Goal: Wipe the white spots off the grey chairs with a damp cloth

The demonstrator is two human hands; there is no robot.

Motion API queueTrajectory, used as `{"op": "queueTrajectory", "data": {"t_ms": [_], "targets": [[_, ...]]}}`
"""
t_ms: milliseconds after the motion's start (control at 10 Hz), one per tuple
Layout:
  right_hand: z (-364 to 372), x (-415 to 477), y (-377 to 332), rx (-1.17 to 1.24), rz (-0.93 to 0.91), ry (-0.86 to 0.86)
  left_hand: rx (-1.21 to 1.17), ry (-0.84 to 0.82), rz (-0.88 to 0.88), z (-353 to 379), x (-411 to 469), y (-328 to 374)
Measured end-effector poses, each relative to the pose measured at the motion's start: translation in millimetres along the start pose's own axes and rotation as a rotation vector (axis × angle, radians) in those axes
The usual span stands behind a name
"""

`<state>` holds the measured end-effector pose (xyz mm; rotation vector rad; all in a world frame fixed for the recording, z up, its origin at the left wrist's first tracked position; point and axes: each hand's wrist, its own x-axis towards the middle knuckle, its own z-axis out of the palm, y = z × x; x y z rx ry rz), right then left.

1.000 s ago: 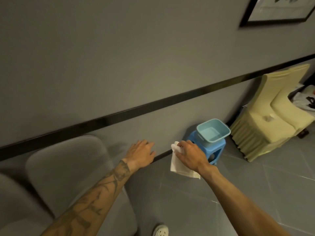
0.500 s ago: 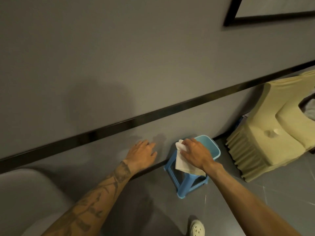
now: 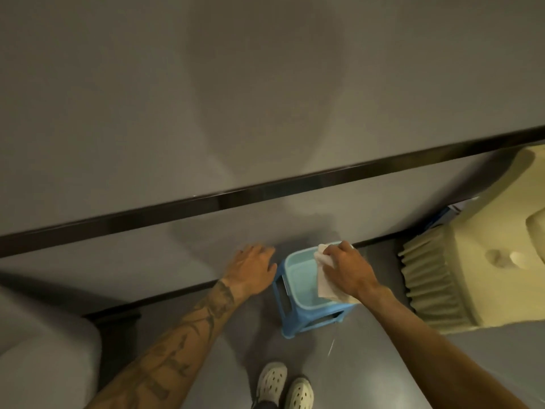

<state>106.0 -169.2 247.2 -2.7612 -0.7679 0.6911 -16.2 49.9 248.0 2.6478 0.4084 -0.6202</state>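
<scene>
Holding the white cloth (image 3: 326, 278) over the pale blue basin (image 3: 300, 278) on its blue stool (image 3: 295, 320), right hand (image 3: 349, 274) pinches it, likely to wet it. Left hand (image 3: 250, 270) hangs relaxed, empty. Grey chair (image 3: 44, 343) waits at far left.

Dim, warm indoor light leaves the grey wall (image 3: 265, 84) murky, with a broad soft shadow of a head and shoulders cast across it, suggesting light from behind the camera. Motion blur smears the left hand (image 3: 250, 271) and softens detail throughout. Wide-angle distortion tilts the dark wall strip (image 3: 265, 193) and stretches the yellow chair cover (image 3: 486, 261) at the right edge.
</scene>
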Motion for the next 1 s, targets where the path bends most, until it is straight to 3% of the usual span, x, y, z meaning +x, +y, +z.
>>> {"op": "queueTrajectory", "data": {"t_ms": [200, 700, 800, 1000], "targets": [[57.4, 75.4, 40.1, -0.104, -0.075, -0.101, 0.008, -0.03, -0.065, 54.2, 69.0, -9.5], [309.1, 260.1, 128.4, -0.365, -0.272, -0.302, 0.015, -0.134, -0.309, 265.7, 201.5, -70.8], [329.2, 260.5, 137.5, -0.357, -0.305, -0.291, -0.002, -0.129, -0.324, 275.0, 202.4, -67.0], [265.1, 226.1, 129.7, -0.253, -0.349, -0.245, -0.063, -0.073, -0.323, 232.6, 168.0, -47.1]]}}
